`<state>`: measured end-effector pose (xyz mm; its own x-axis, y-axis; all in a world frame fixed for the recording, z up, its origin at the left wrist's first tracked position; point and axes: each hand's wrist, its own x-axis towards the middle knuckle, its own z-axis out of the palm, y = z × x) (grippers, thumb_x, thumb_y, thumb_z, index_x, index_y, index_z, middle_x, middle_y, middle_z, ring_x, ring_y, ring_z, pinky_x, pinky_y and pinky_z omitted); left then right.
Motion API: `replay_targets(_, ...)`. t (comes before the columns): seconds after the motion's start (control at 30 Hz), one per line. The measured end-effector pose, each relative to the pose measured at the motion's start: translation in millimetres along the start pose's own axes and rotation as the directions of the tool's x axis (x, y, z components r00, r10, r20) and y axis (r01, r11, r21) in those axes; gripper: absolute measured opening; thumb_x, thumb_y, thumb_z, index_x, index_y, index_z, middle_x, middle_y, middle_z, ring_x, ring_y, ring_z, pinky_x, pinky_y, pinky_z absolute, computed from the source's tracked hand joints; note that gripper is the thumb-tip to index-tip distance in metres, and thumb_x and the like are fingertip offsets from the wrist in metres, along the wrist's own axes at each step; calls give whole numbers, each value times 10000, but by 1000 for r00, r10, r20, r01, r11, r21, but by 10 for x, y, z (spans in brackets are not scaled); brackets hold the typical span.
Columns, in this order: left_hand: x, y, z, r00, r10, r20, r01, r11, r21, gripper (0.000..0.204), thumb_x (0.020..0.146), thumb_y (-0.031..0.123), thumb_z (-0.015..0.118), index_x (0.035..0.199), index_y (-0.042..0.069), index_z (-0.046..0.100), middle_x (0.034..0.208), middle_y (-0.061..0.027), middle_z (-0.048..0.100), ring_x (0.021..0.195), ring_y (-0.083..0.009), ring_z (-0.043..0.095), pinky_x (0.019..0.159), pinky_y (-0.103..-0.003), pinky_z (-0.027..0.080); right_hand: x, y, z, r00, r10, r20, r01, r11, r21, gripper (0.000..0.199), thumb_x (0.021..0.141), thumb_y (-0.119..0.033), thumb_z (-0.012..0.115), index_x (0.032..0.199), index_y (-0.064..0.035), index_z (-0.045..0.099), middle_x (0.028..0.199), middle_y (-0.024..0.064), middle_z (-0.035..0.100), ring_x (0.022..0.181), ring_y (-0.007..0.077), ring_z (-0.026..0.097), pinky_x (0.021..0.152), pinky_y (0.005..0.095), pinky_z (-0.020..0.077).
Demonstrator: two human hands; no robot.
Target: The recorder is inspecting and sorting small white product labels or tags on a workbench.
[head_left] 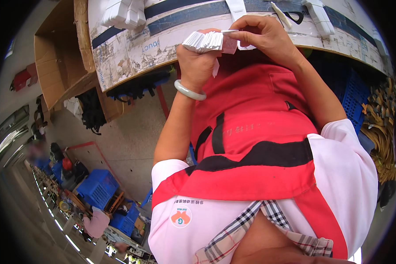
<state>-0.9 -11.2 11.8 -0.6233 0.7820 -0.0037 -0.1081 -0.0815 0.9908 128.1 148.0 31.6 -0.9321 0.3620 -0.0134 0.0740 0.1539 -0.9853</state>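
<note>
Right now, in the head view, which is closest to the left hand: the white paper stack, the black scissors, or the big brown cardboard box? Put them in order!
From the left hand:
1. White paper stack, gripped in it.
2. Black scissors, on the worn table to the right.
3. Brown cardboard box, far left.

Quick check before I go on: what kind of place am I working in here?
Most likely a factory or workshop floor. The left hand grips a stack of white paper strips at a worn worktable, blue plastic crates sit on the floor, and other work stations recede along the aisle.
</note>
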Motion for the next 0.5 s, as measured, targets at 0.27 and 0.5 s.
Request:
replay_targets(0.27, 1, -31, 13, 999, -22, 49, 22, 1000, 1, 125, 832, 21, 714, 951, -16, 700, 734, -35, 654, 636, -89, 596, 560, -232, 479, 26, -117, -50, 980, -200, 15, 192, 911, -366, 179, 906, -171, 681, 998, -17, 682, 864, -9, 638, 804, 65, 572, 724, 219, 472)
replay_targets(0.5, -16, -28, -36, 879, -388, 275, 476, 693, -541, 234, 855, 186, 758, 977, 22, 647, 810, -57, 640, 744, -130, 624, 607, -250, 502, -14, -238, 58, 985, 40, 170, -72, 980, 184, 138, 904, -150, 687, 925, -14, 674, 829, -19, 612, 777, 70, 573, 752, 211, 480)
